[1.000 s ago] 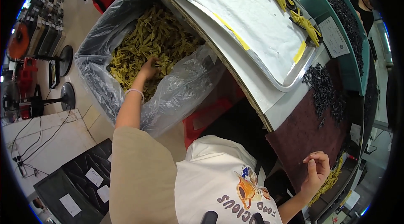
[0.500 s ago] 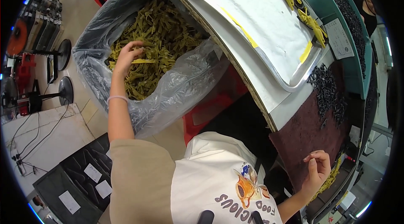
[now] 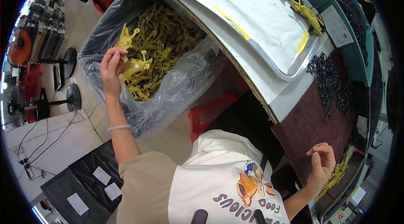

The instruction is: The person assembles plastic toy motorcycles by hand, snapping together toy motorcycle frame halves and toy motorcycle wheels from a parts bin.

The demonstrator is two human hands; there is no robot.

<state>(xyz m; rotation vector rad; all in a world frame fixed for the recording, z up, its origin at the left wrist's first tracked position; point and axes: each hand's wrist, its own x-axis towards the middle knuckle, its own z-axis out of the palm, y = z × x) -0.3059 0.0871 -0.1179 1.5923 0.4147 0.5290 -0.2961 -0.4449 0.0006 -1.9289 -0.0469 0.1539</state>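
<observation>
My left hand (image 3: 111, 72) is closed on yellow plastic parts, raised over the bag's left side. One yellow part (image 3: 125, 38) sticks up beyond my fingers, and another (image 3: 135, 67) sits beside the fingertips; whether both are gripped is hard to tell. Beneath them, a heap of similar yellow plastic parts (image 3: 168, 34) fills a clear plastic bag (image 3: 185, 72). Over the front of the maroon mat (image 3: 303, 127), my right hand (image 3: 322, 166) has its fingers curled and thumb and fingertips close together. Anything pinched there is too small to name.
A white-lined metal tray (image 3: 290, 76) lies on the table, with yellow parts bearing black wheels (image 3: 309, 15) along its far right. Small black pieces (image 3: 326, 81) are piled on the mat near a teal bin (image 3: 336, 43) of black pieces. More yellow parts (image 3: 336, 177) lie at far right.
My left hand has lifted out of the heap toward the left, bringing up yellow parts. The right hand keeps its curled pose; the whole view has shifted slightly.
</observation>
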